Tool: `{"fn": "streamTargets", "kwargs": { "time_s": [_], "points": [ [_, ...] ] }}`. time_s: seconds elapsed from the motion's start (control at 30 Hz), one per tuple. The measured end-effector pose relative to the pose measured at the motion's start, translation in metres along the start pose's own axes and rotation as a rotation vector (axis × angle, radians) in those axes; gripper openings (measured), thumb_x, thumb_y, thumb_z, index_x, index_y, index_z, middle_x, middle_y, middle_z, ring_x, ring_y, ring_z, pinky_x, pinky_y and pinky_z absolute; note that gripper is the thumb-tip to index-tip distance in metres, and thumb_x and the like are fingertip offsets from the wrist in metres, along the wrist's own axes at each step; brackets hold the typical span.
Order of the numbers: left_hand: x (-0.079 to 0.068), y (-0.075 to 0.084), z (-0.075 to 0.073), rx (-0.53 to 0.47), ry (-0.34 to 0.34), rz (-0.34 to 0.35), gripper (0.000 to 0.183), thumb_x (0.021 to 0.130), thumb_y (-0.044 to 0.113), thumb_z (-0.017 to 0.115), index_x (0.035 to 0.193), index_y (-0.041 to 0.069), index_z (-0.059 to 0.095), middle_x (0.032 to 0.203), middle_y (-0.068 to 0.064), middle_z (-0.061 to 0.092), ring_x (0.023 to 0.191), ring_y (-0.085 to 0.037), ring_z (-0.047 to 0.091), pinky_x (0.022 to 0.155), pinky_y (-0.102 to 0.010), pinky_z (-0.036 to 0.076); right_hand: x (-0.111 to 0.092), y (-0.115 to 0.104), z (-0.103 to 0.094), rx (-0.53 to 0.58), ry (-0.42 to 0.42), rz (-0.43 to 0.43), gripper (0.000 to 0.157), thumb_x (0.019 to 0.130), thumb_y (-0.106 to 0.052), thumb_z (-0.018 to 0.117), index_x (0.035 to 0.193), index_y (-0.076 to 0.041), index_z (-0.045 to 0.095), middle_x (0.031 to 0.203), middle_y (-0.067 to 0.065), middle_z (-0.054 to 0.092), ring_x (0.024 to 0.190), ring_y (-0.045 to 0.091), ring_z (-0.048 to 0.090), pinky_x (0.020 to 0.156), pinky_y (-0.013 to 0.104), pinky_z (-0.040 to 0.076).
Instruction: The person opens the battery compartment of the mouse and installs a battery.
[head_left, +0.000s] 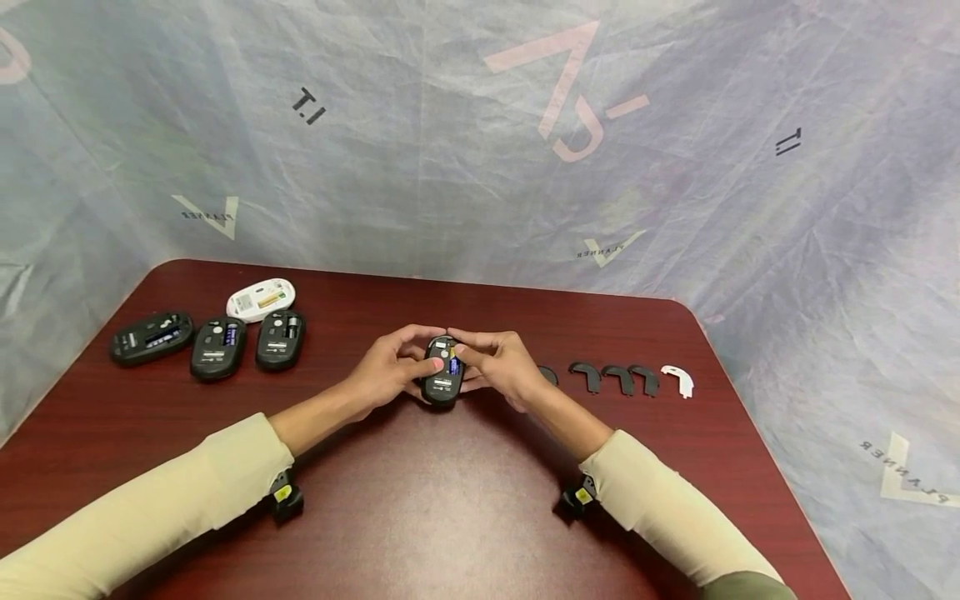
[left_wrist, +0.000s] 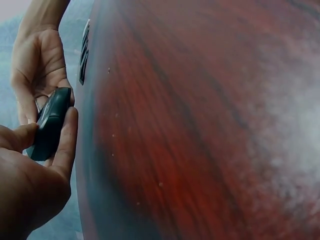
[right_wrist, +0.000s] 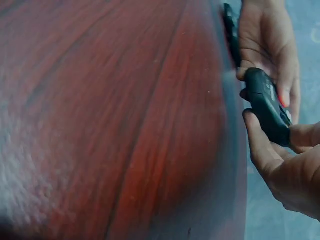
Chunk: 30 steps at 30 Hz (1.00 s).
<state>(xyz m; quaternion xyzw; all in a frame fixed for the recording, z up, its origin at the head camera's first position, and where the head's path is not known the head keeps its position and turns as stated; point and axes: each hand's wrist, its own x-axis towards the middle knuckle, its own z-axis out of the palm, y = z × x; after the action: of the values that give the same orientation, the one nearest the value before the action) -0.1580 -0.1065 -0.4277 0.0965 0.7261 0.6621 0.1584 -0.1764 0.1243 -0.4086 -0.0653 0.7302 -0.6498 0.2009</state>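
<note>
A black computer mouse point(head_left: 442, 387) is held underside up above the middle of the table, its battery compartment uncovered. Inside it a blue battery point(head_left: 454, 366) shows. My left hand point(head_left: 382, 367) grips the mouse from the left, thumb on the underside. From the right, my right hand point(head_left: 510, 367) holds it too, with the thumb at the compartment's upper end. In the left wrist view the mouse point(left_wrist: 52, 125) appears edge-on between both hands. The right wrist view shows the mouse point(right_wrist: 267, 107) between curled fingers; its compartment is mostly hidden there.
On the left lie three black mice point(head_left: 217, 348) and a white mouse point(head_left: 261, 300), undersides up, with batteries visible. To the right is a row of black battery covers point(head_left: 587, 377) and a white cover point(head_left: 679, 379). A printed sheet point(head_left: 420, 167) hangs behind the table point(head_left: 420, 508).
</note>
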Motion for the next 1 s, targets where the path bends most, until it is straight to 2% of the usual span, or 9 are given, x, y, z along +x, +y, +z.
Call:
{"fn": "streamTargets", "kwargs": {
  "time_s": [0.17, 0.27, 0.4, 0.6, 0.73, 0.87, 1.0],
  "points": [
    [0.002, -0.002, -0.001, -0.039, -0.004, 0.002, 0.053, 0.11, 0.004, 0.072, 0.161, 0.007, 0.057, 0.12, -0.026, 0.074, 0.093, -0.02, 0.078, 0.078, -0.042, 0.074, 0.002, 0.001, 0.005, -0.156, 0.031, -0.133, 0.039, 0.113, -0.008, 0.069, 0.151, -0.003, 0.071, 0.13, 0.029, 0.08, 0.081, 0.027, 0.085, 0.078, 0.049, 0.074],
    [0.003, -0.004, -0.004, -0.049, -0.002, -0.009, 0.054, 0.11, 0.004, 0.071, 0.162, 0.007, 0.056, 0.12, -0.025, 0.074, 0.092, -0.019, 0.078, 0.077, -0.04, 0.074, 0.003, 0.0, 0.007, -0.202, 0.036, -0.162, 0.038, 0.113, -0.01, 0.069, 0.151, -0.003, 0.071, 0.123, 0.028, 0.082, 0.082, 0.03, 0.086, 0.076, 0.048, 0.074],
    [0.002, -0.004, -0.01, -0.041, 0.008, -0.043, 0.055, 0.111, 0.005, 0.07, 0.164, 0.009, 0.054, 0.123, -0.025, 0.074, 0.093, -0.018, 0.078, 0.076, -0.037, 0.073, 0.005, -0.002, 0.012, -0.258, 0.036, -0.138, 0.038, 0.115, -0.014, 0.068, 0.152, -0.006, 0.071, 0.119, 0.025, 0.084, 0.083, 0.029, 0.086, 0.076, 0.045, 0.074],
    [-0.002, -0.002, -0.022, -0.002, 0.029, -0.078, 0.057, 0.112, 0.008, 0.069, 0.167, 0.009, 0.051, 0.123, -0.024, 0.075, 0.094, -0.017, 0.077, 0.076, -0.036, 0.073, 0.011, -0.005, 0.022, -0.355, 0.042, -0.045, 0.037, 0.117, -0.028, 0.067, 0.145, -0.006, 0.072, 0.12, 0.02, 0.083, 0.087, 0.024, 0.084, 0.075, 0.038, 0.073],
    [-0.006, -0.002, -0.031, 0.024, 0.049, -0.095, 0.059, 0.112, 0.007, 0.068, 0.168, 0.008, 0.049, 0.117, -0.02, 0.073, 0.092, -0.016, 0.076, 0.077, -0.036, 0.073, 0.015, -0.006, 0.029, -0.333, 0.011, 0.001, 0.037, 0.116, -0.026, 0.067, 0.144, -0.002, 0.071, 0.12, 0.021, 0.081, 0.09, 0.026, 0.083, 0.075, 0.038, 0.073],
    [-0.012, -0.002, -0.04, 0.058, 0.068, -0.107, 0.06, 0.113, 0.009, 0.067, 0.17, 0.007, 0.046, 0.115, -0.019, 0.071, 0.092, -0.016, 0.076, 0.077, -0.035, 0.073, 0.021, -0.006, 0.04, -0.234, -0.047, 0.037, 0.039, 0.115, -0.016, 0.067, 0.148, 0.004, 0.066, 0.121, 0.025, 0.079, 0.087, 0.024, 0.081, 0.078, 0.039, 0.074],
    [-0.018, -0.002, -0.049, 0.104, 0.099, -0.117, 0.061, 0.114, 0.013, 0.066, 0.17, 0.001, 0.042, 0.121, -0.023, 0.072, 0.092, -0.014, 0.075, 0.075, -0.034, 0.072, 0.027, -0.007, 0.054, -0.129, -0.07, 0.089, 0.044, 0.113, -0.008, 0.068, 0.153, 0.008, 0.061, 0.125, 0.027, 0.078, 0.084, 0.02, 0.078, 0.083, 0.038, 0.074]
  ]
}}
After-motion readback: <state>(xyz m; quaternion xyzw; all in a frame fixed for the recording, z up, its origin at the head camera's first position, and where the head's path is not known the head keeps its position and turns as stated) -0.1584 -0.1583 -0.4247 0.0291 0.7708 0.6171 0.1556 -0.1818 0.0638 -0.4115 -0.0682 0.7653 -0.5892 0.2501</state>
